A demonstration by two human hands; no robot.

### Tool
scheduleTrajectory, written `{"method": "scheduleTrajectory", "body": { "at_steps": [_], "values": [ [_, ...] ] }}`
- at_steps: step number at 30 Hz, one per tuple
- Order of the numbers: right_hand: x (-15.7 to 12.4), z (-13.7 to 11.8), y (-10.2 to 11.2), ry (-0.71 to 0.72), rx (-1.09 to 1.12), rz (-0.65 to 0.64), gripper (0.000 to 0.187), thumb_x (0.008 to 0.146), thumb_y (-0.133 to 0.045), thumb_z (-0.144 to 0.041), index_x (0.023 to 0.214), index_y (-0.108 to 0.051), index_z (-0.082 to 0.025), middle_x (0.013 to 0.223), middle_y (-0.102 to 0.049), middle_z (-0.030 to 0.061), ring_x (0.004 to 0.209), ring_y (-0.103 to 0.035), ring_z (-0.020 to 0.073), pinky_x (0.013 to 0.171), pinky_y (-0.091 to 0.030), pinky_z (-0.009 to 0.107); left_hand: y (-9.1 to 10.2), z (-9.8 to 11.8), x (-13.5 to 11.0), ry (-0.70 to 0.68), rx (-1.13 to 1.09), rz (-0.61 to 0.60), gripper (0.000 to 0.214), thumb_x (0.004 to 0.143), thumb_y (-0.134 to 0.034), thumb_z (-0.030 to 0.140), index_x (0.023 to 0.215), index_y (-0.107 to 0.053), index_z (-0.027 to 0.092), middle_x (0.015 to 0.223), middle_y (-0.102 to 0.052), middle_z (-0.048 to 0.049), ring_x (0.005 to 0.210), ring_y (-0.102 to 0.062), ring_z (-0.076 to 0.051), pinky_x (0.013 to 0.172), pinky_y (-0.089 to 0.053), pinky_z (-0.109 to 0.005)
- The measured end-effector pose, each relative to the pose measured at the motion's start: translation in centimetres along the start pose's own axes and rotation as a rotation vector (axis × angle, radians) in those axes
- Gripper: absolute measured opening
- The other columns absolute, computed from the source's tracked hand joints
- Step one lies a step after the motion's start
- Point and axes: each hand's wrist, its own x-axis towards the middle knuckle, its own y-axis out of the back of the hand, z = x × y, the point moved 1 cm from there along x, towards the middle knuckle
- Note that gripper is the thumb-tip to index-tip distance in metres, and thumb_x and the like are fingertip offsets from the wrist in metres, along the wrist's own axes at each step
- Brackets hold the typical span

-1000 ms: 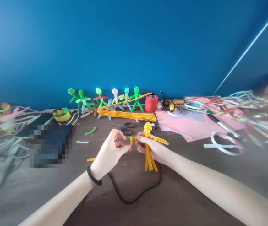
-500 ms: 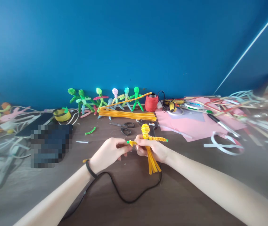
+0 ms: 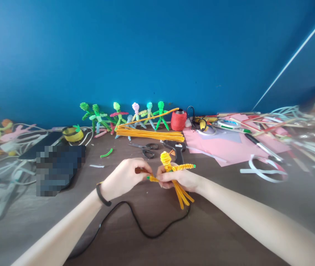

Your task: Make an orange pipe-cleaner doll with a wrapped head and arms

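Observation:
My right hand [image 3: 176, 178] is closed around the middle of a yellow pipe-cleaner figure [image 3: 165, 159]. The figure has a coiled head, a coiled arm with a green tip pointing right, and several straight strands hanging below. Its other coiled arm [image 3: 153, 179], also green-tipped, sticks out left from between my right fingers. My left hand [image 3: 126, 175] has its thumb and fingertips pinched at a yellow pipe-cleaner strand beside that arm; the fingers partly hide the strand. Behind my right hand lies a black glue gun [image 3: 177, 148], its cord running across the table.
Black scissors [image 3: 146, 150] and a bundle of yellow pipe cleaners [image 3: 151, 133] lie behind my hands. Several coloured pipe-cleaner figures [image 3: 161, 115] lean along the blue wall beside a red roll [image 3: 178, 120]. Pink paper [image 3: 229, 149] lies right, a dark phone-like object [image 3: 70, 162] left.
The figure has tilted, its head moving left and down while its lower strands swing right. My left fingers have risen slightly and now pinch a strand above the left arm.

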Motion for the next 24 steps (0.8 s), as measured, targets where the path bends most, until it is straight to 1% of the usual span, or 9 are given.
{"method": "scheduleTrajectory", "body": {
  "at_steps": [2,5,10,14,16,20,24],
  "values": [
    [0.0,0.2,0.1,-0.013,-0.070,-0.004,0.015,0.067,-0.059,-0.023,0.059,-0.051,-0.012,0.054,-0.052,-0.0019,0.045,-0.040,0.0046,0.044,-0.024,0.020,0.0,0.2,0.0,-0.035,0.013,0.008,0.021,0.065,-0.046,0.010,0.067,-0.064,0.020,0.077,-0.064,0.0020,0.067,-0.057,-0.011,0.062,-0.041,-0.019],
    [0.1,0.6,0.2,-0.011,-0.176,0.011,0.015,0.069,-0.058,-0.024,0.060,-0.054,-0.013,0.054,-0.051,-0.0023,0.048,-0.042,0.0055,0.045,-0.025,0.020,0.0,0.5,-0.1,-0.062,0.052,0.032,0.019,0.067,-0.047,0.013,0.066,-0.064,0.021,0.076,-0.063,0.0017,0.066,-0.056,-0.012,0.060,-0.042,-0.020],
    [0.3,0.8,0.2,0.017,-0.231,0.058,0.017,0.071,-0.056,-0.024,0.059,-0.054,-0.014,0.049,-0.046,-0.0037,0.048,-0.040,0.0056,0.046,-0.026,0.020,0.3,0.8,-0.5,-0.059,0.067,0.098,0.020,0.071,-0.045,0.018,0.075,-0.064,0.022,0.080,-0.065,0.0005,0.070,-0.058,-0.014,0.064,-0.044,-0.022],
    [0.3,0.5,-0.2,0.016,-0.175,0.106,0.019,0.071,-0.055,-0.025,0.057,-0.051,-0.014,0.048,-0.045,-0.0036,0.045,-0.038,0.0053,0.044,-0.024,0.020,0.5,1.3,-0.9,0.005,0.008,0.159,0.017,0.076,-0.043,0.023,0.080,-0.060,0.022,0.077,-0.066,0.0012,0.069,-0.059,-0.014,0.062,-0.045,-0.022],
    [0.4,0.4,-0.4,0.013,-0.157,0.136,0.019,0.070,-0.055,-0.026,0.056,-0.051,-0.014,0.047,-0.044,-0.0036,0.045,-0.038,0.0052,0.043,-0.024,0.020,0.5,1.7,-1.1,0.009,-0.018,0.175,0.016,0.077,-0.043,0.022,0.081,-0.058,0.022,0.074,-0.065,0.0016,0.067,-0.060,-0.013,0.060,-0.044,-0.022],
    [0.5,0.6,-0.4,0.013,-0.155,0.176,0.019,0.069,-0.056,-0.028,0.057,-0.052,-0.014,0.048,-0.045,-0.0033,0.045,-0.039,0.0054,0.044,-0.025,0.020,0.1,2.5,-1.2,-0.022,-0.100,0.147,0.019,0.077,-0.041,0.016,0.083,-0.058,0.021,0.077,-0.066,0.0008,0.070,-0.061,-0.013,0.064,-0.046,-0.022],
    [0.6,0.9,-0.2,0.037,0.027,0.236,0.019,0.064,-0.061,-0.027,0.059,-0.048,-0.015,0.053,-0.047,-0.0034,0.045,-0.038,0.0047,0.043,-0.021,0.020,-0.7,3.1,-1.4,-0.028,-0.169,0.116,0.020,0.078,-0.039,0.016,0.088,-0.057,0.021,0.081,-0.066,-0.0001,0.073,-0.061,-0.013,0.067,-0.047,-0.022]
  ]
}}
